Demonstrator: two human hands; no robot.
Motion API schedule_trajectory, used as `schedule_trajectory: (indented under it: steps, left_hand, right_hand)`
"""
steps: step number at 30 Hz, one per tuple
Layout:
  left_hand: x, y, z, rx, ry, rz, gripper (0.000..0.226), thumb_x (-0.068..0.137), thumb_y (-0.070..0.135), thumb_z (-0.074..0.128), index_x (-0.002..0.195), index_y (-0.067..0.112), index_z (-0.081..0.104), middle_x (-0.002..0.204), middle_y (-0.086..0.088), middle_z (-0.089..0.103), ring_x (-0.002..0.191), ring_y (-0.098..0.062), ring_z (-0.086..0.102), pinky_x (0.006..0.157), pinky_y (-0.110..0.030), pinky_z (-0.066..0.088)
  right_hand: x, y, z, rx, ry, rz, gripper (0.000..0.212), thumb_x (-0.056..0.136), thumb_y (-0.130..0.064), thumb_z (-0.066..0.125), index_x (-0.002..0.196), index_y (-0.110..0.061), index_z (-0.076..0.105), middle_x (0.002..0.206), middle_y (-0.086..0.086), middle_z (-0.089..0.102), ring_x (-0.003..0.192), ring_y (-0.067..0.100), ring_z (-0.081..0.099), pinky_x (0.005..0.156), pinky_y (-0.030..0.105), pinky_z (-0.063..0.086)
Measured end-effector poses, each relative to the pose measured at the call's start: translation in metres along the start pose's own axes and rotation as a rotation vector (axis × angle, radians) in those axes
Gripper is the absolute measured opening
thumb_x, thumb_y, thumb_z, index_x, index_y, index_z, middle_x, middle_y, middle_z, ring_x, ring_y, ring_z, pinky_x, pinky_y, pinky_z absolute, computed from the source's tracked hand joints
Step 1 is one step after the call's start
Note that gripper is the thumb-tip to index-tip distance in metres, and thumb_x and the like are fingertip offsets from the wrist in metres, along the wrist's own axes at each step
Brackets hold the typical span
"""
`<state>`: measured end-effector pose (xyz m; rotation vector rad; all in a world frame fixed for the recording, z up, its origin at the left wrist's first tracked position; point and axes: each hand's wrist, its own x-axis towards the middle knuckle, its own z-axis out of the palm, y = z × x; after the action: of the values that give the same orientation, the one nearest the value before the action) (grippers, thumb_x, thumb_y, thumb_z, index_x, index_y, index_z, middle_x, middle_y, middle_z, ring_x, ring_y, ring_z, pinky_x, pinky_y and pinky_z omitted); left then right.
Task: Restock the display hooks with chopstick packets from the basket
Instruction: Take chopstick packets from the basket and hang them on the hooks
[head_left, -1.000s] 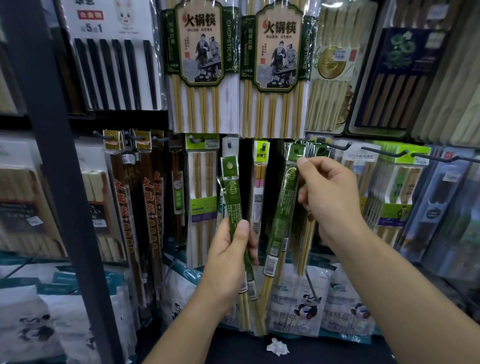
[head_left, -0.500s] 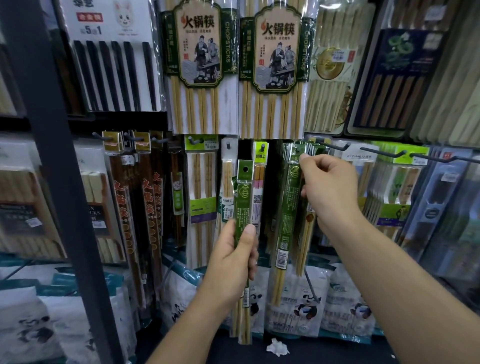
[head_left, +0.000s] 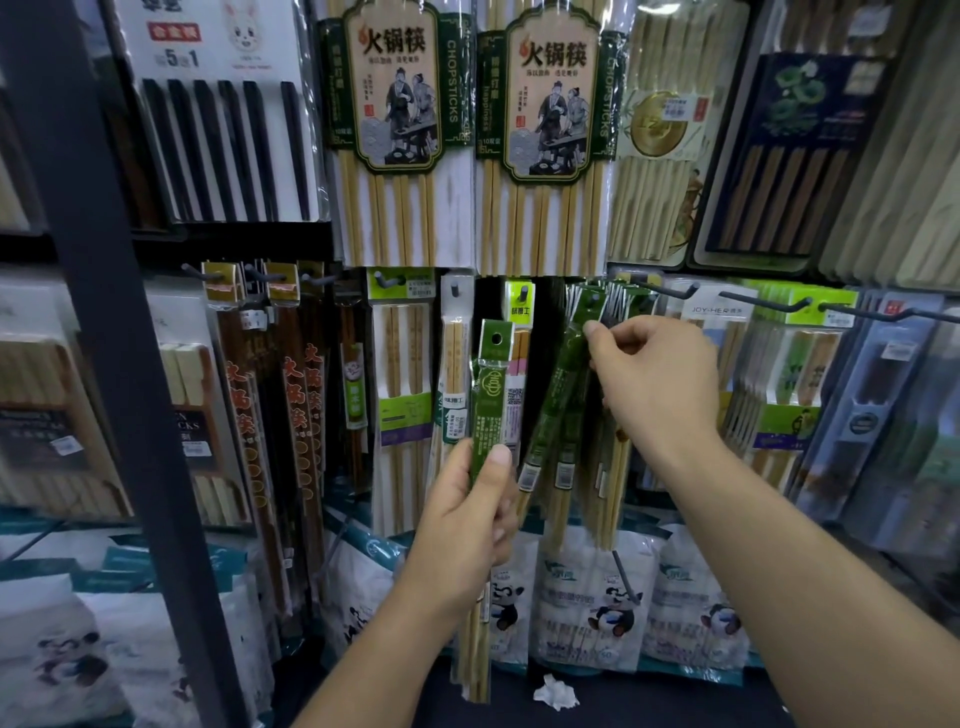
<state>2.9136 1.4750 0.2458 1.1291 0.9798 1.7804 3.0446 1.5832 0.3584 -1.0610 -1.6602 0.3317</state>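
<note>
My left hand (head_left: 467, 525) grips a narrow green chopstick packet (head_left: 488, 405) upright, its hang hole at the top, in front of the display. My right hand (head_left: 660, 379) pinches the top of a second green chopstick packet (head_left: 558, 395) just under the tip of a black display hook (head_left: 592, 299). That packet hangs slanted, down and to the left. More green packets hang behind it on the same hook. The basket is out of view.
Other hooks with chopstick packs fill the wall: dark red ones (head_left: 291, 395) at left, green-white ones (head_left: 402, 395) in the middle, bare hook ends (head_left: 670, 291) at right. A dark upright post (head_left: 119, 364) stands at left. Panda bags (head_left: 597, 613) line the shelf below.
My left hand has raised its packet and moved it right, toward the hook. My right hand has lifted the other packet's top up to the hook tip.
</note>
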Motion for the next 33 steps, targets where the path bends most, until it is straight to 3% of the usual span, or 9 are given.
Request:
schedule_trajectory:
  steps: [1,3,9,11,13,20,26,30,33]
  left_hand:
    - [-0.001,0.001,0.0,-0.008,-0.016,0.005,0.029,0.096,0.056,0.059,0.113,0.033,0.063,0.067,0.006,0.044,0.052,-0.007,0.035,0.043,-0.02,0.028]
    - [-0.002,0.003,0.0,-0.008,-0.017,-0.002,0.03,0.094,0.052,0.047,0.082,0.029,0.063,0.067,0.005,0.046,0.052,-0.008,0.035,0.043,-0.022,0.028]
    - [-0.006,0.01,0.01,0.078,-0.007,-0.006,0.027,0.091,0.047,0.051,0.069,0.05,0.066,0.066,0.01,0.056,0.055,-0.007,0.045,0.048,-0.024,0.034]
    - [-0.007,0.01,0.012,0.112,-0.03,-0.012,0.028,0.093,0.046,0.052,0.071,0.058,0.066,0.066,0.012,0.058,0.057,-0.006,0.047,0.049,-0.023,0.036]
    - [-0.008,0.008,0.013,0.135,-0.049,-0.002,0.022,0.101,0.046,0.052,0.085,0.042,0.067,0.069,0.012,0.058,0.059,-0.007,0.048,0.049,-0.022,0.037]
    - [-0.013,0.011,0.018,0.121,-0.048,0.004,0.022,0.089,0.05,0.051,0.09,0.03,0.061,0.07,0.011,0.059,0.058,-0.004,0.048,0.049,-0.019,0.037]
    - [-0.013,0.009,0.021,0.11,0.005,0.007,0.019,0.106,0.033,0.045,0.102,0.02,0.058,0.073,0.009,0.06,0.059,-0.007,0.048,0.049,-0.02,0.037]
    - [-0.011,0.009,0.024,0.07,0.062,0.026,0.026,0.099,0.039,0.049,0.087,0.026,0.068,0.075,0.002,0.068,0.064,-0.011,0.061,0.05,-0.024,0.048]
    - [-0.008,0.006,0.022,0.131,0.155,0.065,0.033,0.106,0.03,0.044,0.086,0.02,0.069,0.081,0.005,0.073,0.076,-0.009,0.069,0.066,-0.023,0.058]
  right_hand:
    - [-0.002,0.001,0.0,0.0,0.002,0.001,0.035,0.096,-0.047,0.062,0.073,-0.023,0.071,0.06,-0.005,0.067,0.064,0.017,0.068,0.066,0.041,0.06]
    - [-0.008,0.002,0.0,0.059,-0.008,-0.008,0.032,0.095,-0.045,0.063,0.072,-0.024,0.07,0.06,-0.006,0.066,0.064,0.014,0.067,0.067,0.04,0.06]
    - [-0.03,-0.008,0.001,0.463,-0.231,-0.056,0.021,0.098,-0.029,0.065,0.08,-0.026,0.074,0.066,-0.005,0.072,0.045,0.006,0.057,0.048,0.014,0.044]
    - [-0.035,-0.011,0.003,0.531,-0.281,-0.049,0.021,0.097,-0.028,0.067,0.077,-0.026,0.074,0.054,0.002,0.064,0.043,0.009,0.056,0.047,0.013,0.041]
    - [-0.037,-0.01,0.004,0.567,-0.301,-0.017,0.025,0.097,-0.028,0.068,0.073,-0.028,0.072,0.048,0.003,0.058,0.044,0.011,0.054,0.046,0.015,0.04]
    - [-0.038,-0.012,0.003,0.861,-0.381,0.327,0.023,0.092,-0.023,0.074,0.069,-0.023,0.076,0.063,-0.008,0.064,0.049,0.011,0.055,0.039,0.021,0.037]
    - [-0.037,-0.01,0.002,0.855,-0.432,0.269,0.023,0.098,-0.018,0.067,0.077,-0.019,0.077,0.07,-0.003,0.065,0.06,0.012,0.058,0.047,0.023,0.045]
    - [-0.031,-0.009,-0.001,0.781,-0.358,0.244,0.013,0.098,-0.017,0.066,0.089,-0.013,0.075,0.067,-0.004,0.067,0.062,0.009,0.061,0.055,0.02,0.05]
    - [-0.017,-0.009,-0.006,0.734,-0.253,0.246,0.011,0.096,-0.019,0.068,0.091,-0.016,0.077,0.067,-0.005,0.07,0.062,0.006,0.063,0.058,0.018,0.052]
